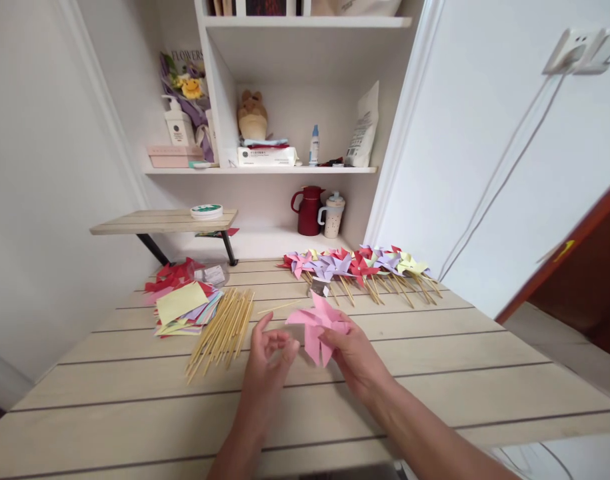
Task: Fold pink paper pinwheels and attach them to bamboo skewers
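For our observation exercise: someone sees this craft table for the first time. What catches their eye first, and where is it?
The pink paper pinwheel at the centre, held by the right hand with the left hand beside it. Behind it, a row of finished pinwheels spreads along the table's far edge. To the left lie bamboo sticks and coloured paper sheets.

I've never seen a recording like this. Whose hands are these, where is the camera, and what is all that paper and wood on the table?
There is no machine here: a person wears a camera on the head, looking down at their own two hands. The right hand holds a pink paper pinwheel; the left hand is open beside it, fingers curled. On the wooden table lie a bundle of wooden sticks, a stack of coloured paper squares, one loose stick and a row of finished pinwheels.
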The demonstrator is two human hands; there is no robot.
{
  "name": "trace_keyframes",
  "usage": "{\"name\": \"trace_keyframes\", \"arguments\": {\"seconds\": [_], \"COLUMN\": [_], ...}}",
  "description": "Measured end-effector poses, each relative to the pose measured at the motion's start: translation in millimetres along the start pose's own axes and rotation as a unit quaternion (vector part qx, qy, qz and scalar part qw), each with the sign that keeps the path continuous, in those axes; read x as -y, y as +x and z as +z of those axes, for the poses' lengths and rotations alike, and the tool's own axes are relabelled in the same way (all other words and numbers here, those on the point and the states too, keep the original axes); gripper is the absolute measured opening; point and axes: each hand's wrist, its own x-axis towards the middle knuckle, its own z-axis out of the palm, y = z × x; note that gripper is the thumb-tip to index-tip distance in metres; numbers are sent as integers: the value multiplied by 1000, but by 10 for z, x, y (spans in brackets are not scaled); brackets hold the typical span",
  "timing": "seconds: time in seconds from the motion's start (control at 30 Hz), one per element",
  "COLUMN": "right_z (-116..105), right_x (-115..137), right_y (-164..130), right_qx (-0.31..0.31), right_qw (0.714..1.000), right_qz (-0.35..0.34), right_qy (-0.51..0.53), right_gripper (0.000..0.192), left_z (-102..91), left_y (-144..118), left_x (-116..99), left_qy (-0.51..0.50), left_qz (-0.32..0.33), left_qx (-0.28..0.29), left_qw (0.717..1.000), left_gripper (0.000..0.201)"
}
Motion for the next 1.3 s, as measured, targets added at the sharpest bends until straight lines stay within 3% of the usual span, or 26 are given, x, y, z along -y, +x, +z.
{"name": "trace_keyframes", "arguments": {"seconds": [0.1,0.2,0.37,0.53,0.7,0.83,1.0,1.17,1.3], "right_z": [31,130,272,129,-17,-8,11,6,7], "right_x": [-51,-60,-64,-231,-360,-387,-380,-376,-372], "right_y": [-97,-164,-271,-352,-452,-435,-358,-377,-397], "right_qx": [-24,8,46,-2,29,-24,-35,-17,1], "right_qw": [999,998,996,993,993,991,989,993,995], "right_qz": [-11,-11,-28,-12,-26,-64,-69,-55,-44], "right_qy": [39,58,74,120,108,114,128,107,91], "right_gripper": [43,30,38,38,38,35,37,36,38], "left_z": [-17,62,213,221,182,185,283,273,210], "left_y": [-123,-162,-195,-263,-263,-275,-340,-330,-308], "left_x": [-77,-240,-400,-263,-14,16,-78,-16,-13], "left_qy": [32,62,92,-12,-127,-170,-154,-156,-203], "left_qz": [-2,13,60,20,-93,-84,-82,-108,-120], "left_qx": [20,54,28,26,10,3,102,46,44], "left_qw": [999,997,994,999,987,982,979,981,971], "left_gripper": [77,74,43,23,37,56,72,34,28]}}
